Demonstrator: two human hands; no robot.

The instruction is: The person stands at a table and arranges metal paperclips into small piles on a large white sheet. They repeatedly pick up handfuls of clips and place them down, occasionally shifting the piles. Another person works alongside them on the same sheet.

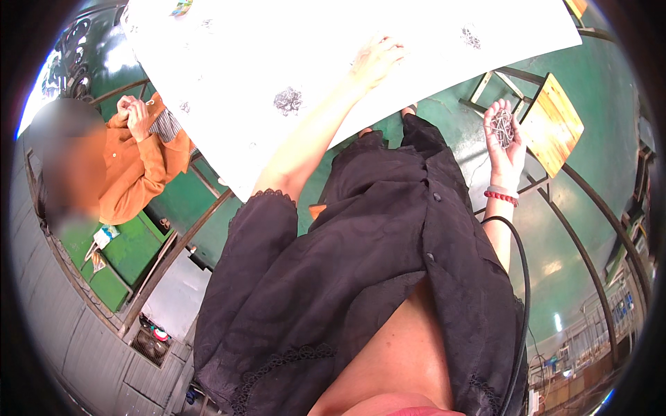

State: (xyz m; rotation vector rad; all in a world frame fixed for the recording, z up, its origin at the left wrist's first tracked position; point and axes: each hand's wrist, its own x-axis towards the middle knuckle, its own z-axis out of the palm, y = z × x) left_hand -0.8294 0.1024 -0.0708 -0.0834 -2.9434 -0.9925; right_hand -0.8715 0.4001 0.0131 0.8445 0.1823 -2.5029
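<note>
My left hand [377,64] rests over the bright white table [416,28], fingers slightly bent and apart; nothing shows in its grasp, though glare washes out the detail. Off the table's edge to the right, my right hand [512,161] is turned palm up and cupped around a heap of small, thin silver metal pieces [502,129]. A dark pile of similar-looking small pieces [288,101] lies on the table left of my left forearm. Another small pile [471,37] sits farther right. Their exact kind is too small to tell.
A co-worker in an orange top [135,163] sits at the table's left side, both hands together. A wooden stool [553,125] stands beside my right hand. A black cable [525,277] loops by my right arm. Smaller piles [184,107] dot the table's left part.
</note>
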